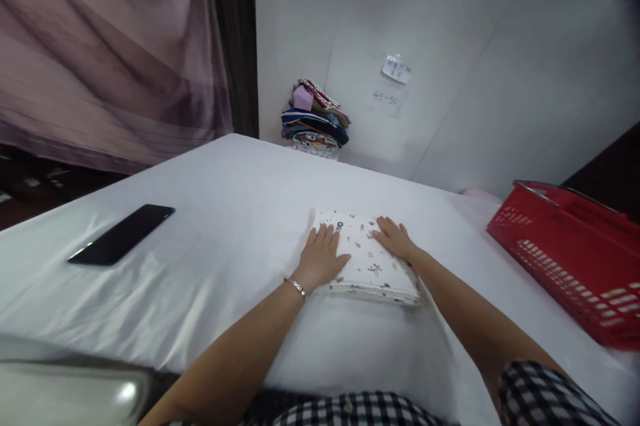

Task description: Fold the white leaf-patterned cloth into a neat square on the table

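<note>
A folded white cloth with small printed figures point(369, 265) lies on the white-covered table point(225, 213). My left hand point(321, 256) rests flat on its left part, fingers stretched out; a thin bracelet is on that wrist. My right hand point(395, 237) lies flat on the cloth's far right part, fingers spread. Neither hand grips anything.
A black phone point(123, 233) lies on the table at the left. A red plastic basket point(575, 253) stands at the right edge. A stack of folded clothes point(316, 118) sits at the far edge against the white wall. A purple curtain hangs at the left.
</note>
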`<state>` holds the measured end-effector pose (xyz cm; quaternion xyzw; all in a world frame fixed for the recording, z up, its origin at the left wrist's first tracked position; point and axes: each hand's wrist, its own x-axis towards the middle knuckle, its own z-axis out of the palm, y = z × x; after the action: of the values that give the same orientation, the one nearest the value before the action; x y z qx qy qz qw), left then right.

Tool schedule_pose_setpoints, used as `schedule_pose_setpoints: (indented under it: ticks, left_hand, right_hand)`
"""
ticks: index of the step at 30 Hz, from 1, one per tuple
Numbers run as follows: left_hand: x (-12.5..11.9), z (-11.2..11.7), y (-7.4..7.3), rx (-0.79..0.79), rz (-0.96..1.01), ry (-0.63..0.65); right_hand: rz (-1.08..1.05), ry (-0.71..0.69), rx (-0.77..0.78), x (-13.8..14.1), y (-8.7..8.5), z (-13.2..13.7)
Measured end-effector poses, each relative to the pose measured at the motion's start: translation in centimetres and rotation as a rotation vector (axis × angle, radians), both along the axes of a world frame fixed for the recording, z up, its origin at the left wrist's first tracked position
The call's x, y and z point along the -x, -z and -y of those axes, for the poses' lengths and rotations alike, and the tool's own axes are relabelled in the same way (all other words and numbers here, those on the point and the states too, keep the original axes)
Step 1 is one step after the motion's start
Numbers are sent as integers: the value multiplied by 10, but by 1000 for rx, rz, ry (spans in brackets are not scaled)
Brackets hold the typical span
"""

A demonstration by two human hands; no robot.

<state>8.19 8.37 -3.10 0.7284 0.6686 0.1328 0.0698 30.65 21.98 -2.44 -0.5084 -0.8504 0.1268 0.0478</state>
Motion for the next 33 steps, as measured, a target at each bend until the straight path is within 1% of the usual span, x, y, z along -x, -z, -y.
schedule_pose_setpoints:
  ticks: [2, 4, 5, 7, 10, 12, 15, 19, 22, 25, 28, 30, 33]
  left_hand:
    - [0, -1, 0, 0, -17, 0]
    - [1, -2, 2, -12, -27, 5]
    - [1, -3, 4, -21, -29, 8]
    - [2, -5, 6, -38, -34, 13]
    - [2, -5, 7, -51, -50, 17]
    - [2, -5, 7, -53, -63, 20]
    - [3, -5, 7, -68, -83, 26]
    - [4, -6, 6, -103, -53, 28]
    - [5, -5, 6, -141, 1, 34]
    - [7, -2, 3, -224, 99, 38]
    - [10, 2, -3, -369, 242, 16]
    - [11, 6, -9, -449, 314, 8]
    - [8, 14, -19, -467, 332, 56]
  right_hand:
    - [-248, 114, 63, -10, -9, 0]
    - [-483, 283, 90, -25, -15, 4]
    - [-557, 355, 99, -33, -16, 8]
    - [-611, 444, 124, -50, -15, 21]
    - [-648, 512, 157, -67, -8, 48]
    - [-713, 581, 191, -71, -4, 67]
    - [-820, 666, 288, -72, -4, 94]
    - [-816, 694, 401, -71, -9, 115]
    - [-781, 703, 447, -69, -14, 120]
    - [-761, 681, 497, -69, -18, 121]
    - [-766, 632, 537, -70, -19, 121]
    - [-780, 605, 534, -71, -17, 122]
    - [-804, 588, 503, -71, -13, 125]
